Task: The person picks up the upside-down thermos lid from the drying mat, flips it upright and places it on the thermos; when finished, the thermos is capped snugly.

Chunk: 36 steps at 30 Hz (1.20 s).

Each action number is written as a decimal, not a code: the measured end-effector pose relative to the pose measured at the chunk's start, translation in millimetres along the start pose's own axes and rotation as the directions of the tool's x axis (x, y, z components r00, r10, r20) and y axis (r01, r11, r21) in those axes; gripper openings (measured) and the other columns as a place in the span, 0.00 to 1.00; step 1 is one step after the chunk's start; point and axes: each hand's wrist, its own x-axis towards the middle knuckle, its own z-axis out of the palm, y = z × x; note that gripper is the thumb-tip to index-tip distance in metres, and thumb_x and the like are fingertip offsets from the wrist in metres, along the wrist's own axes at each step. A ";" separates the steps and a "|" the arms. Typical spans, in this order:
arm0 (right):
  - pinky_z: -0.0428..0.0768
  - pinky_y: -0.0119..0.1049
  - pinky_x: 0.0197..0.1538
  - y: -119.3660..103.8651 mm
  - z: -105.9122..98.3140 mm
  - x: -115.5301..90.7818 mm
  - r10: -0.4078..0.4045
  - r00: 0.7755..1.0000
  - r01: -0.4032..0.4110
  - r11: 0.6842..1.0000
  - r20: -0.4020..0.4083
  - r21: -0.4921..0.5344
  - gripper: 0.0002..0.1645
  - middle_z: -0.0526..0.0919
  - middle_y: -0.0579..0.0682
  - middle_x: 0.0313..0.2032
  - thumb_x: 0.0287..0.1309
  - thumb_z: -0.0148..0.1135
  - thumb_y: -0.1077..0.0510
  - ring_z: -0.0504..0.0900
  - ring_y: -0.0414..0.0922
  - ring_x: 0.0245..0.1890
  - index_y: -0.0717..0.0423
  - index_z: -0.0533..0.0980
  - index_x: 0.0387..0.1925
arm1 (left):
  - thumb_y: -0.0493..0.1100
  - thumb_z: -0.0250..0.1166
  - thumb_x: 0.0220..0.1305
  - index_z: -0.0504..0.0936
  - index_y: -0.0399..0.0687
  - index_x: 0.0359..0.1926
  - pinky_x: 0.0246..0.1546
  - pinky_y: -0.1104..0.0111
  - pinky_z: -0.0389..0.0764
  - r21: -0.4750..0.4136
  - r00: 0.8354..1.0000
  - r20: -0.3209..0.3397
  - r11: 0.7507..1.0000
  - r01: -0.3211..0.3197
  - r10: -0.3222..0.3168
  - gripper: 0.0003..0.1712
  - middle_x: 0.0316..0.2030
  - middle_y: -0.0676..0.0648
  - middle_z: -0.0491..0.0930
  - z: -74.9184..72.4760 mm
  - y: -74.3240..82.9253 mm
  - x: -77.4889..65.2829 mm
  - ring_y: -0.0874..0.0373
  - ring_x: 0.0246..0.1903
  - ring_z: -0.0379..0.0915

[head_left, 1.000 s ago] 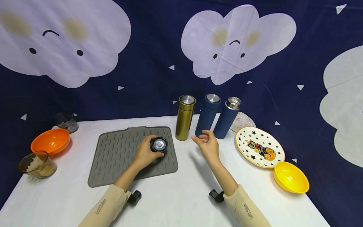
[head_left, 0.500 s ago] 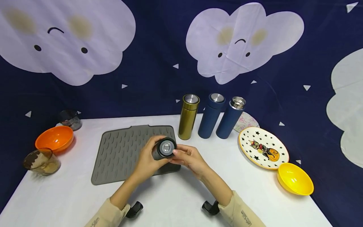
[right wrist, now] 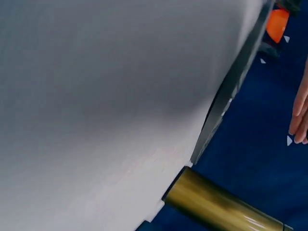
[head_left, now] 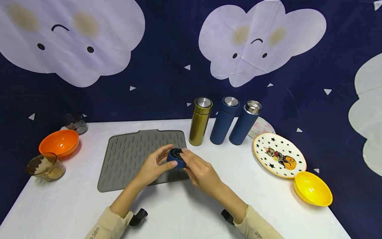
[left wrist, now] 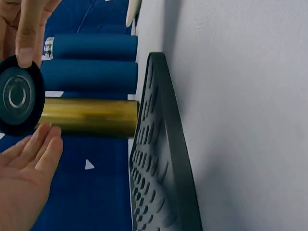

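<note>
A round navy lid (head_left: 176,161) with a black top is held in the air over the front right part of a ribbed grey mat (head_left: 134,156). My left hand (head_left: 155,166) has its thumb and index finger around the lid's left side. From the right, my right hand (head_left: 203,171) pinches it, fingers over the top and thumb (left wrist: 25,50) on the underside. The dark underside with a ring shows in the left wrist view. Behind stand a gold bottle (head_left: 200,124), a blue bottle (head_left: 222,124) and an uncapped blue bottle (head_left: 243,127) with a steel mouth.
To the left are an orange bowl (head_left: 59,142), a brown glass (head_left: 47,169) and a dark glass (head_left: 78,125). A cat-and-pumpkin plate (head_left: 302,167), a yellow bowl (head_left: 313,189) and a floral disc (head_left: 261,127) are at the right. A cloud-patterned dark curtain (head_left: 167,76) hangs behind the table.
My right hand has come from beside the blue bottles to the lid. The lid has turned over: its silver-grey underside faced me before, and now its black top does.
</note>
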 end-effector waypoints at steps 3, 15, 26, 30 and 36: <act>0.79 0.41 0.60 0.1 1.8 0.6 -0.112 0.994 0.111 0.987 -0.006 -0.120 0.18 0.80 0.65 0.57 0.73 0.47 0.63 0.80 0.56 0.59 0.69 0.75 0.57 | 0.45 0.76 0.56 0.66 0.39 0.69 0.65 0.61 0.73 -0.006 0.999 0.024 0.999 0.032 -0.032 0.43 0.63 0.38 0.74 5.1 -0.6 0.3 0.45 0.62 0.72; 0.78 0.40 0.61 7.4 -2.3 0.8 -0.128 0.992 0.128 0.983 0.006 -0.134 0.23 0.78 0.63 0.60 0.66 0.62 0.59 0.79 0.54 0.61 0.64 0.75 0.60 | 0.35 0.80 0.47 0.71 0.43 0.62 0.49 0.70 0.82 0.097 0.986 -0.130 0.991 -0.090 0.102 0.41 0.55 0.41 0.78 19.1 -5.9 -0.1 0.55 0.50 0.79; 0.73 0.35 0.65 86.2 -35.2 -17.3 0.581 0.643 -0.553 0.803 -0.499 0.222 0.34 0.81 0.62 0.54 0.51 0.75 0.62 0.79 0.55 0.56 0.68 0.72 0.58 | 0.34 0.80 0.45 0.72 0.44 0.63 0.53 0.71 0.78 0.076 0.975 -0.215 0.996 -0.045 0.061 0.42 0.57 0.44 0.78 14.6 -8.6 -5.7 0.60 0.53 0.76; 0.71 0.40 0.66 127.3 -50.0 -23.5 0.708 0.405 -0.683 0.655 -0.579 0.323 0.38 0.76 0.64 0.55 0.52 0.75 0.59 0.75 0.53 0.58 0.68 0.67 0.61 | 0.36 0.81 0.46 0.72 0.46 0.64 0.54 0.73 0.78 0.088 0.976 -0.213 0.996 -0.021 0.039 0.43 0.58 0.45 0.77 15.5 -11.0 -8.1 0.60 0.54 0.76; 0.67 0.49 0.69 167.3 -60.3 -26.9 0.825 0.286 -0.806 0.482 -0.487 0.345 0.55 0.68 0.66 0.62 0.47 0.79 0.50 0.68 0.57 0.64 0.65 0.59 0.69 | 0.36 0.81 0.45 0.72 0.44 0.64 0.55 0.74 0.78 0.088 0.978 -0.204 0.996 -0.024 0.042 0.43 0.59 0.44 0.77 18.3 -13.3 -6.2 0.59 0.55 0.76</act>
